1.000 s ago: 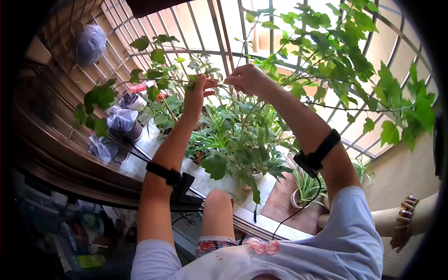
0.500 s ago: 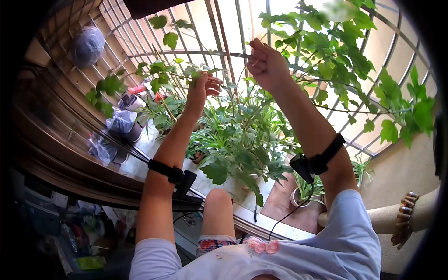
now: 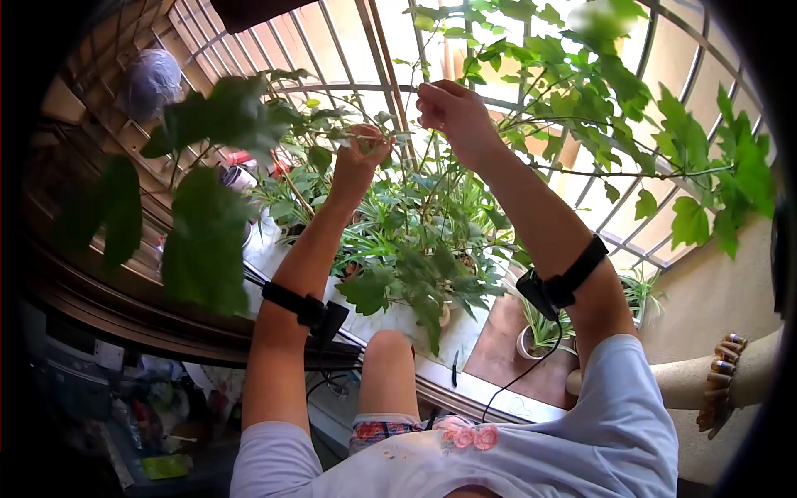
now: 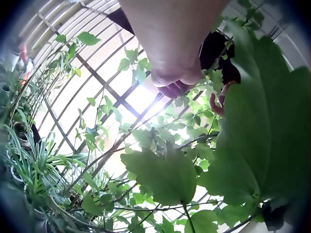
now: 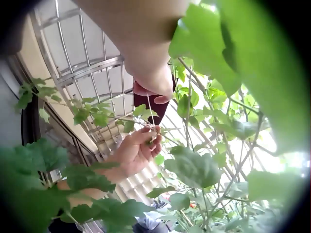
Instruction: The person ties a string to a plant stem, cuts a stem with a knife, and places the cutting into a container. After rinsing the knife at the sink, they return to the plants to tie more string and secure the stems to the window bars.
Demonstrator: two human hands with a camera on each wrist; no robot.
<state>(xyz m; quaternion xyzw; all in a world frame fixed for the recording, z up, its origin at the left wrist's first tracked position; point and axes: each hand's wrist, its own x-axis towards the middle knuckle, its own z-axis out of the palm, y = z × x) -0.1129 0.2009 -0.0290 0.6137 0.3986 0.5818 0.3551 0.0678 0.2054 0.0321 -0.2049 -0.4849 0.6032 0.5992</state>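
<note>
My left hand (image 3: 362,166) is raised among the leafy branches and pinches a thin green stem (image 5: 121,118) between thumb and fingers. Higher and to its right, my right hand (image 3: 457,120) has curled fingers and grips a thin white string (image 5: 151,109). In the right wrist view the string runs taut from the right hand (image 5: 154,87) down to the left fingertips (image 5: 154,133) at the stem. Large lobed leaves (image 4: 163,174) fill much of the left wrist view and hide part of the right hand.
Metal window bars (image 3: 344,50) stand behind the plants. Spider plants (image 3: 374,232) in pots sit on the white ledge (image 3: 465,336) below. A leafy branch (image 3: 220,224) hangs close over the left arm. A bagged round bundle (image 3: 151,83) hangs at left.
The right hand rose away from the left hand, then came slightly down and left. The left fingers have drawn together at the stem. Leaves on the left swung nearer the head camera.
</note>
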